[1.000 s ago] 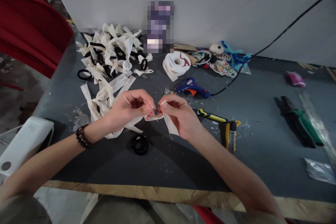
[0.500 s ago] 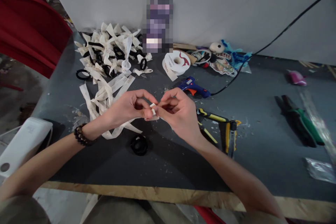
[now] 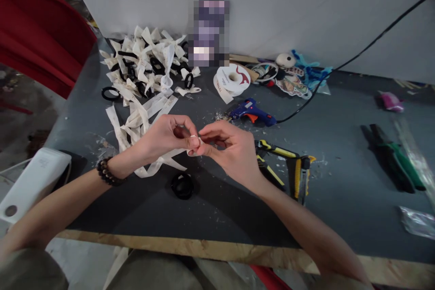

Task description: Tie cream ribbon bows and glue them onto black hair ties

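Note:
Between my two hands, over the middle of the table, is a small piece of white ribbon [image 3: 195, 150], mostly covered by fingers. My left hand [image 3: 170, 138] pinches it from the left with thumb and forefinger. From the right, my right hand [image 3: 234, 147] holds its other side, thumb tip close to the left thumb. Cut white ribbon strips [image 3: 136, 120] lie beneath and beyond my left hand. Black hair ties [image 3: 182, 186] rest on the table nearer to me. Behind my right hand lies a blue glue gun [image 3: 253, 112].
A heap of white bows on black hair ties [image 3: 146, 61] sits at the back left, beside a ribbon spool [image 3: 234, 79]. Yellow-black cutters [image 3: 301, 176] lie right of my right forearm, green-handled pliers [image 3: 396, 158] farther right. A white power bank [image 3: 36, 183] stands at the left edge.
The white ribbon piece has been pressed smaller between my fingertips. My right hand's fingers have straightened a little. The whole view has shifted slightly.

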{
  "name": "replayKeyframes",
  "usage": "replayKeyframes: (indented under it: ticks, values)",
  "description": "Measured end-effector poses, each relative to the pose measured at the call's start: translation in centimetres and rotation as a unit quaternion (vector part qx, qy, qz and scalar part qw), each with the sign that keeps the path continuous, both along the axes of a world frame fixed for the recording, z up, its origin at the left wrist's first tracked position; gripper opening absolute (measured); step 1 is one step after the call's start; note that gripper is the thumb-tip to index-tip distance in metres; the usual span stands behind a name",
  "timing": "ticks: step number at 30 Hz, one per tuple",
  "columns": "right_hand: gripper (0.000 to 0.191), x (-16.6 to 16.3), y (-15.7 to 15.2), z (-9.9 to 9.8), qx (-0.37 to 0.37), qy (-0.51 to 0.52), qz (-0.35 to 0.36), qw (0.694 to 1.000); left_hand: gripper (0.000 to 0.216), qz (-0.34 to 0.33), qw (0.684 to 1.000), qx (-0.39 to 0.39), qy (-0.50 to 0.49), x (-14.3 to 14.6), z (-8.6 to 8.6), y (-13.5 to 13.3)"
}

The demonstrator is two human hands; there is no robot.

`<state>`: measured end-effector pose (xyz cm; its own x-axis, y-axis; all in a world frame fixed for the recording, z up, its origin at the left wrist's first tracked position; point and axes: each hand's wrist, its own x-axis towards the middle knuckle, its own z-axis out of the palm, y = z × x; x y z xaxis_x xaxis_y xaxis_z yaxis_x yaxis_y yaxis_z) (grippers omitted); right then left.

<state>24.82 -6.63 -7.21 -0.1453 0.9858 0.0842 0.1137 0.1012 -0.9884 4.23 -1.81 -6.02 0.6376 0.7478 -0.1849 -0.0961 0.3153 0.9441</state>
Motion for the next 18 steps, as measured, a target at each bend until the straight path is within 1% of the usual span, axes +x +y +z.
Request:
replayKeyframes:
  ticks: [3,8,11,13,16,18]
  values:
    - [0.017,-0.1,0.0,0.43,0.003,-0.003,0.007,1.0,0.033,0.011,1.0,-0.019,0.01,0.06,0.31,-0.05]
    - [0.003,-0.2,0.08,0.88,-0.002,-0.012,-0.017,1.0,0.036,0.016,0.999,-0.025,0.015,0.24,0.08,0.0]
    - [0.005,-0.31,0.07,0.94,0.002,-0.017,-0.013,1.0,0.036,0.024,0.999,-0.014,0.019,0.28,-0.12,0.02]
    - [0.007,-0.36,0.06,0.92,-0.004,-0.019,-0.015,1.0,0.036,0.03,0.999,0.01,0.036,0.2,-0.15,0.04]
    - [0.009,-0.35,0.1,0.85,-0.005,-0.004,-0.038,0.999,0.034,0.025,0.995,0.052,0.079,0.03,-0.1,0.13]
    - [0.009,-0.31,0.13,0.8,-0.004,0.015,-0.052,0.999,0.035,0.011,0.993,0.064,0.097,-0.02,-0.01,0.2]
